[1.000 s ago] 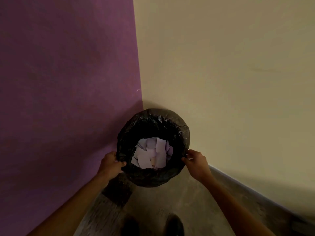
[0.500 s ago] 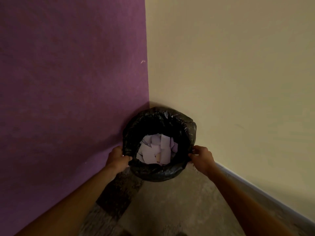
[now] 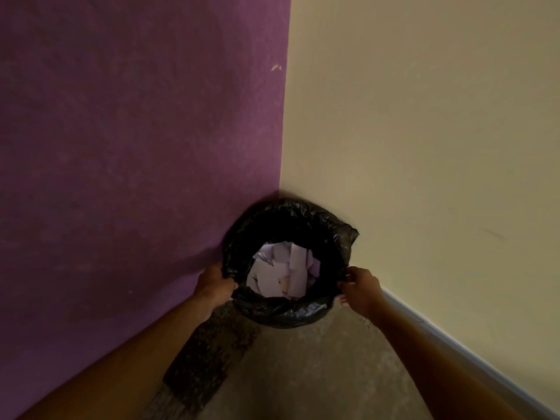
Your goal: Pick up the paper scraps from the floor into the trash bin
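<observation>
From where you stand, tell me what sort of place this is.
Likely an indoor room corner: a purple wall meets a cream wall over bare floor, with a lined trash bin there.

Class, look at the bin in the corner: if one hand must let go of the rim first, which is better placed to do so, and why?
Probably the right hand: it only pinches the trash bin liner's edge with its fingertips, while the left hand is wrapped firmly over the rim.

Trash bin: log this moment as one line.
left hand: grip on bin rim | right hand: grip on rim | trash bin: in wall corner | paper scraps: inside bin | floor: no scraps visible
</observation>
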Tool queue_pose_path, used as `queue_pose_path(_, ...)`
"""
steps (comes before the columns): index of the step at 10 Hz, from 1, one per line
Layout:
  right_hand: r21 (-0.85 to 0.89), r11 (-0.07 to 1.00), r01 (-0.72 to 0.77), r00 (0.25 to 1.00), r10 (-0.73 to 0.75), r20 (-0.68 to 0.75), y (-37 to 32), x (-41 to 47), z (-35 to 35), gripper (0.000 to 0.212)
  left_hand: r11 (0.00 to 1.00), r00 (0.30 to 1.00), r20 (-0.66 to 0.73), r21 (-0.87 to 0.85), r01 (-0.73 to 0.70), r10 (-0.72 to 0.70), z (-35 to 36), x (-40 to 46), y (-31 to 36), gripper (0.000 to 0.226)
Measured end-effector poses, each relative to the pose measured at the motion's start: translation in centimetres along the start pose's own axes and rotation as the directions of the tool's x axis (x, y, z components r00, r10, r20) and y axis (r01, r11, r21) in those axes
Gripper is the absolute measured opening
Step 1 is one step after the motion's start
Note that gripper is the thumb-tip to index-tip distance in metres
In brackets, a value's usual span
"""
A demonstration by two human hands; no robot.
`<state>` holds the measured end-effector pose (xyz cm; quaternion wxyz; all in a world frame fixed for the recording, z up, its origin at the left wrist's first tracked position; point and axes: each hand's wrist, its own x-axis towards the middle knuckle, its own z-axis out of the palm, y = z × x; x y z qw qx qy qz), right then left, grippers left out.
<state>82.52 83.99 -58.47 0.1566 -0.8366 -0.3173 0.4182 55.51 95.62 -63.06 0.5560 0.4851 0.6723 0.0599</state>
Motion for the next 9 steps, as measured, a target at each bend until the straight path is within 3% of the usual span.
queue_pose_path(4, 0.179, 0.981, -0.078, 0.993, 0.06, 0.101, 0.0, 1.6, 0.3, 0.036, 0.999, 0.999, -0.027, -0.041, -0.027, 0.025, 0.0, 1.8, 0.6, 0.032)
queue_pose_path(5, 0.259, 0.961, -0.094, 0.983, 0.048, 0.18, 0.0, 0.7, 0.1, 0.042, 0.999, 0.999, 0.024, 0.006, -0.045, 0.044, 0.0, 1.2, 0.3, 0.045)
queue_pose_path(6, 0.111, 0.991, 0.077, 0.985, -0.093, 0.144, -1.0, -1.5, -0.6, 0.054, 0.986, 0.991, 0.005, 0.101, -0.13, 0.13, -0.1, -0.4, 0.9, 0.075)
queue_pose_path(8, -0.229, 0.923, 0.309, 0.948, -0.317, -0.001, -2.8, -6.9, -3.5, 0.064, 0.925, 0.954, -0.146, 0.322, -0.204, 0.262, -1.3, -8.4, 6.0, 0.086)
queue_pose_path(9, -0.324, 0.884, 0.337, 0.928, -0.369, -0.041, -4.5, -10.5, -6.1, 0.067, 0.858, 0.894, -0.139, 0.377, -0.349, 0.425, -3.3, -12.6, 8.5, 0.08)
